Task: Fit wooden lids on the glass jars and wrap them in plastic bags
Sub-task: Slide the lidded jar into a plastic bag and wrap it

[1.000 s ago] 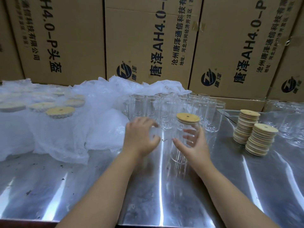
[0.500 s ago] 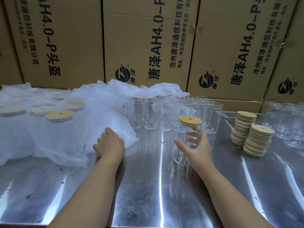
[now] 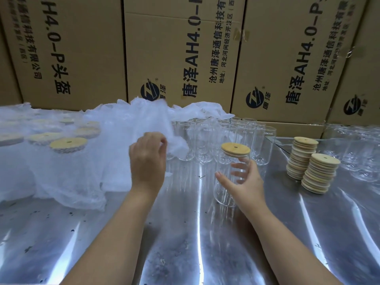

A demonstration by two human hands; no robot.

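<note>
Our right hand (image 3: 246, 182) curls round the lidded jar (image 3: 222, 194), upright on the steel table (image 3: 185, 243). Our left hand (image 3: 148, 161) pinches a plastic bag (image 3: 176, 145), apparently a single one. Bagging is in hand: next, we open its mouth over the wooden lid (image 3: 235, 149).

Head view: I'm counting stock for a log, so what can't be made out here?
All head view:
- Lidded glass jars under translucent white plastic sheeting: veiled, count unclear.
- Clear glass jars, far right: cut off by frame edge.
- Stacked round wooden lids: too fine to count.
- Open clear glass jars, back rows: hidden by front jars and the white plastic bag in the left hand.
</note>
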